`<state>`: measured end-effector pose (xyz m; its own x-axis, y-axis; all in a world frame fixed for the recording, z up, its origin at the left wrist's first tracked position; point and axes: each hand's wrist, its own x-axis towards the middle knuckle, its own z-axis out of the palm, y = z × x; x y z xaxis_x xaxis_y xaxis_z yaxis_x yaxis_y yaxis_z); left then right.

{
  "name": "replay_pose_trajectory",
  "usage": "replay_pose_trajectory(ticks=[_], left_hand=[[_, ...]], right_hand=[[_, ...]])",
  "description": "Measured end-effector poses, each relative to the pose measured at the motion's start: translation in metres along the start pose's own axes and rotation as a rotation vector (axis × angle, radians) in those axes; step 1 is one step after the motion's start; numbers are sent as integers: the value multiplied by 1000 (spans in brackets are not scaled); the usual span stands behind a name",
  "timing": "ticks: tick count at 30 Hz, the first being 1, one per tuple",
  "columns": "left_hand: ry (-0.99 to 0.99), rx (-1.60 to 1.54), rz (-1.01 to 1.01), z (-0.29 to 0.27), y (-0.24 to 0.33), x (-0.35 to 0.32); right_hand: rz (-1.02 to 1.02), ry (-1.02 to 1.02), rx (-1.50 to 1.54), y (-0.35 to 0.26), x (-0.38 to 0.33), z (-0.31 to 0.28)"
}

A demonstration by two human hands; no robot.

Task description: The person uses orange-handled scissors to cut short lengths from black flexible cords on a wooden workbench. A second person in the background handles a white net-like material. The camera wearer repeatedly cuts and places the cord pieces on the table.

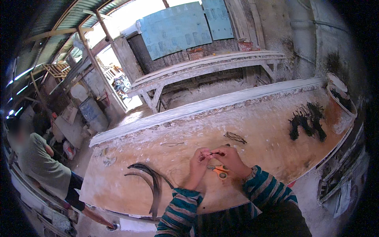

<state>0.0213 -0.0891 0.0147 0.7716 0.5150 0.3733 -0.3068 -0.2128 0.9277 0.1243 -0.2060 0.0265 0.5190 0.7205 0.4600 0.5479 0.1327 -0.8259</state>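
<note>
Over the middle of the wooden tabletop (268,158), my left hand (200,160) and my right hand (229,158) meet fingertip to fingertip. Both pinch a small, thin dark piece (212,154), mostly covered by the fingers; its exact kind is unclear. Just below, scissors with orange handles (221,171) lie on the board, the blades partly behind my left hand. To the left rest several long, curved black strips (153,181). A small coil of thin black cord or wire (235,137) lies beyond my right hand, and a thin loop (172,144) beyond my left.
Knotted black bundles (308,120) lie at the table's right end beside a bucket (340,114) holding more dark material. A raised whitish ledge (205,108) runs along the far edge. Behind stands a long bench (209,67). Another person (45,166) is close to the left end.
</note>
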Motion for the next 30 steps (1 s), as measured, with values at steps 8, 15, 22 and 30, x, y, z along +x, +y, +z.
replay_pose_trajectory(ticks=[8, 15, 22, 30], left_hand=[[-31, 139, 63, -3, -10, 2], [-36, 149, -44, 12, -3, -2], [62, 22, 14, 7, -10, -2], [-23, -338, -106, 4, -17, 4]], right_hand=[[17, -18, -28, -5, 3, -2], [-25, 49, 21, -6, 0, -1], [344, -162, 311, 24, 7, 3], [309, -221, 663, 35, 4, 0]])
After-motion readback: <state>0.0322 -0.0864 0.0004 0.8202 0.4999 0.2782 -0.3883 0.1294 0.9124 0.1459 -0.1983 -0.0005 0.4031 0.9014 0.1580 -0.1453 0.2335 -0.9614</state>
